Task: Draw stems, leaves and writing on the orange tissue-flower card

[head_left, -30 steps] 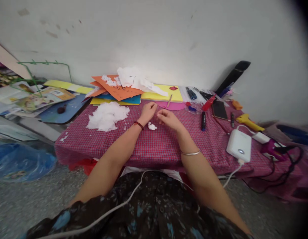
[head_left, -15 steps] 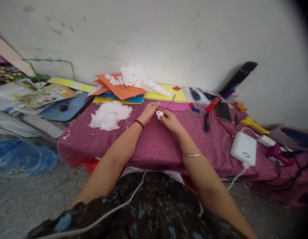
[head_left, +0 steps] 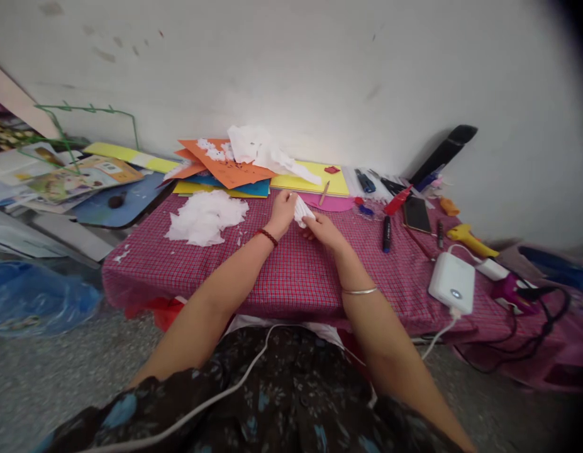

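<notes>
Between my hands a small piece of creased white tissue paper (head_left: 302, 211) is held above the checked tablecloth (head_left: 295, 277). My left hand (head_left: 282, 212) pinches its upper left edge, fingers closed. At its lower right, my right hand (head_left: 323, 229) grips the paper between thumb and fingers. To the left of my left hand lies a loose pile of torn white tissue (head_left: 206, 217). Behind my hands are a pink paper sheet (head_left: 336, 202) and a pencil (head_left: 324, 193).
Orange paper (head_left: 234, 170) with white scraps and crumpled tissue (head_left: 258, 148) lies at the back. On the right are a blue-capped marker (head_left: 387, 234), a red tube (head_left: 397, 200), a yellow glue gun (head_left: 471, 240) and a white power bank (head_left: 452, 282) with cables.
My left hand has gone from open beside the paper to pinching it. The crumpled white tissue in my right hand is now stretched out between both hands.
</notes>
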Demonstrator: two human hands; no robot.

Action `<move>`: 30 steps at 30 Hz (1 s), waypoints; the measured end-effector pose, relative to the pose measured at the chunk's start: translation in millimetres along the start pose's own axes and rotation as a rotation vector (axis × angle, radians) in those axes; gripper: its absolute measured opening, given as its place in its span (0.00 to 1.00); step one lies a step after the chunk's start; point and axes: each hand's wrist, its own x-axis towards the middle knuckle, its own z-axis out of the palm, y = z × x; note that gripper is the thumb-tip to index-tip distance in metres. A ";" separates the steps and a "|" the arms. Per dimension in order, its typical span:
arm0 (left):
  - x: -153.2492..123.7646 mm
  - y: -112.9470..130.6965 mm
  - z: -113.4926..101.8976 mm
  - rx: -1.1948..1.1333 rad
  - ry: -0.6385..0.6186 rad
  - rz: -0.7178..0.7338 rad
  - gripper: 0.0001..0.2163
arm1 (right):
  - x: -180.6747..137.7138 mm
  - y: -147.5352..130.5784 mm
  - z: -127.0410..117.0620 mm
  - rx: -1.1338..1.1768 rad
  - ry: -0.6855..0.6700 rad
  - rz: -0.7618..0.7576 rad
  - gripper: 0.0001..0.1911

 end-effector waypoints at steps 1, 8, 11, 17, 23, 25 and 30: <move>0.2 0.3 0.7 -0.002 0.028 0.005 0.11 | -0.9 -0.3 -0.2 0.015 -0.028 0.008 0.08; 4.8 9.9 -8.6 -0.099 -0.154 -0.127 0.09 | 5.6 9.3 -2.2 0.238 0.083 -0.021 0.15; 3.8 10.4 -19.1 -0.098 -0.433 -0.247 0.09 | 16.2 16.5 -5.8 0.379 0.291 -0.050 0.12; 2.3 2.7 -30.7 0.168 -0.780 -0.282 0.05 | 24.6 15.6 -11.9 0.627 0.511 -0.058 0.09; 6.3 -0.6 -14.8 -0.378 -0.413 -0.239 0.05 | 15.4 12.3 -14.9 0.610 0.435 -0.072 0.12; 9.2 -1.5 -11.4 -0.483 -0.300 -0.229 0.07 | 13.6 13.1 -13.8 0.586 0.369 -0.088 0.14; 17.3 3.3 -19.7 -0.517 -0.142 -0.213 0.11 | 13.1 11.3 -10.3 0.521 0.380 -0.057 0.13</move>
